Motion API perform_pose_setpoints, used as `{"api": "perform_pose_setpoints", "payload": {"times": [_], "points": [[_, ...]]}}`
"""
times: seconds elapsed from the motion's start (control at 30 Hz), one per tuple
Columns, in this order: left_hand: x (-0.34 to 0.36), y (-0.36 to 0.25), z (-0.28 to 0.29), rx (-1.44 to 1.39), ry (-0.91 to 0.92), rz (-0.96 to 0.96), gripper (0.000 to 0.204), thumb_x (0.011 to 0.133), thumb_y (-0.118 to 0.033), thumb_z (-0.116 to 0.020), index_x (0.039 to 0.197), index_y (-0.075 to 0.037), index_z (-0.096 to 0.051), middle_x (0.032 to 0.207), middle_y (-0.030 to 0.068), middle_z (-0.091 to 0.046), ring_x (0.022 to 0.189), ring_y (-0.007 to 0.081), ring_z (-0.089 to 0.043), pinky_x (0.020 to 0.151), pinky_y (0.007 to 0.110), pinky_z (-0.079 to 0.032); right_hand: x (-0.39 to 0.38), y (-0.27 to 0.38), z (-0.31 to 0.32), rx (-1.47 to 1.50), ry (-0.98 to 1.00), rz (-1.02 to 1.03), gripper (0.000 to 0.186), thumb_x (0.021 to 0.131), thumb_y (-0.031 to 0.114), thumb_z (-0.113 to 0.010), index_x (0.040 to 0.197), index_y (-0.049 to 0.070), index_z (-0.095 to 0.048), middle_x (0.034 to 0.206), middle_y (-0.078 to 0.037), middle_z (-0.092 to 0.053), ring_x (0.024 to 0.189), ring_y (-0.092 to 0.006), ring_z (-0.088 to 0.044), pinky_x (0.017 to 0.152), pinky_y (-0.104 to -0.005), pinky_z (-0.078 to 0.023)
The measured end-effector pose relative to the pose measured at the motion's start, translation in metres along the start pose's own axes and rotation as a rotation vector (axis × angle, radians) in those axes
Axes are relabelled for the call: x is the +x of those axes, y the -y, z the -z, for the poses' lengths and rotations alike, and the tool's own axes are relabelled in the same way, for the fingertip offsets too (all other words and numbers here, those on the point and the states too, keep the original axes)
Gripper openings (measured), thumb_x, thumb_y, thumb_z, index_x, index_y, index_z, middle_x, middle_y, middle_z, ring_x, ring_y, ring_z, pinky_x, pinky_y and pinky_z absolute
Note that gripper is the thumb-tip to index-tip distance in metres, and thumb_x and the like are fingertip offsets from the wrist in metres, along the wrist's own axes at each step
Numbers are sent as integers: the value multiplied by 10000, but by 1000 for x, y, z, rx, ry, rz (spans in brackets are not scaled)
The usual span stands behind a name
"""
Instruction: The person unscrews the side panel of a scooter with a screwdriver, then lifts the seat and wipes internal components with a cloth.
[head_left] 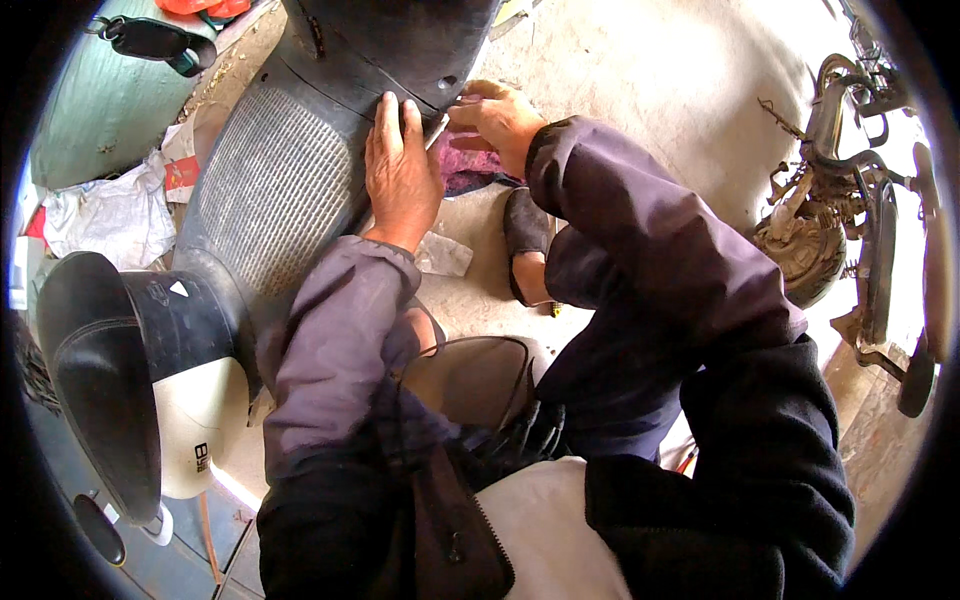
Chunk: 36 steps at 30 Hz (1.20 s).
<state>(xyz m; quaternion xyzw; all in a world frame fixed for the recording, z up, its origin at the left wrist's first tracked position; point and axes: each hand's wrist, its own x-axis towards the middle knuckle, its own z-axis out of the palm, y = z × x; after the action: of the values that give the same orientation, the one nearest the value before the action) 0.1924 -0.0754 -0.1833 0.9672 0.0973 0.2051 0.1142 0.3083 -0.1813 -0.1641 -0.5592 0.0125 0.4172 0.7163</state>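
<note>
A black electric scooter stands before me, its ribbed footboard (275,190) to the left of my hands. My left hand (400,180) lies with fingers stretched out on the right edge of the black plastic body, where the footboard meets the front panel (390,45). Just right of it, my right hand (500,125) touches the panel's side edge with bent, slightly parted fingers. A narrow pale strip (437,130) shows between the two hands; whether it is a loose piece or part of the scooter, I cannot tell. Neither hand visibly grips anything.
The scooter's black seat (95,380) is at lower left. A white sack (110,215) lies beyond the footboard. Pink-purple cloth (470,168) lies below my right hand, close to my shoe (527,225). Another two-wheeler (830,210) stands at the far right.
</note>
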Motion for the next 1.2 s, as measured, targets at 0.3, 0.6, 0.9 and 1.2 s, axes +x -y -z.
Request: {"api": "perform_pose_setpoints", "payload": {"times": [0.3, 0.6, 0.9, 1.2], "points": [[1, 3, 1, 52, 22, -28, 567, 791, -78, -613, 1299, 18, -380, 1371, 283, -317, 1214, 432, -390, 1007, 452, -338, 8, 5, 5, -95, -82, -7, 437, 797, 107, -703, 1129, -108, -516, 837, -152, -634, 687, -197, -623, 611, -301, -541], [4, -4, -3, -3, -14, 29, 507, 796, -56, -543, 1275, 49, -414, 1363, 278, -326, 1232, 421, -374, 1026, 465, -309, 10, 3, 3, -196, -90, 83, 233, 805, 140, -706, 887, -59, -619, 767, -147, -649, 672, -200, -648, 658, -299, -556], [8, 3, 22, -59, 194, 57, 446, 829, -57, -528, 1258, 41, -457, 1404, 223, -306, 1240, 385, -384, 1029, 417, -324, 15, 1, 9, -139, -43, 57, 138, 806, 39, -661, 874, -70, -608, 791, -161, -653, 686, -215, -662, 678, -297, -568], [-23, -17, 47, -240, 154, 80, 348, 822, -48, -543, 1157, 44, -524, 1220, 222, -507, 1136, 375, -486, 979, 399, -384, 8, 1, 11, -94, -13, 5, 150, 799, -42, -596, 948, -54, -601, 907, -147, -642, 790, -235, -656, 751, -316, -558]]}}
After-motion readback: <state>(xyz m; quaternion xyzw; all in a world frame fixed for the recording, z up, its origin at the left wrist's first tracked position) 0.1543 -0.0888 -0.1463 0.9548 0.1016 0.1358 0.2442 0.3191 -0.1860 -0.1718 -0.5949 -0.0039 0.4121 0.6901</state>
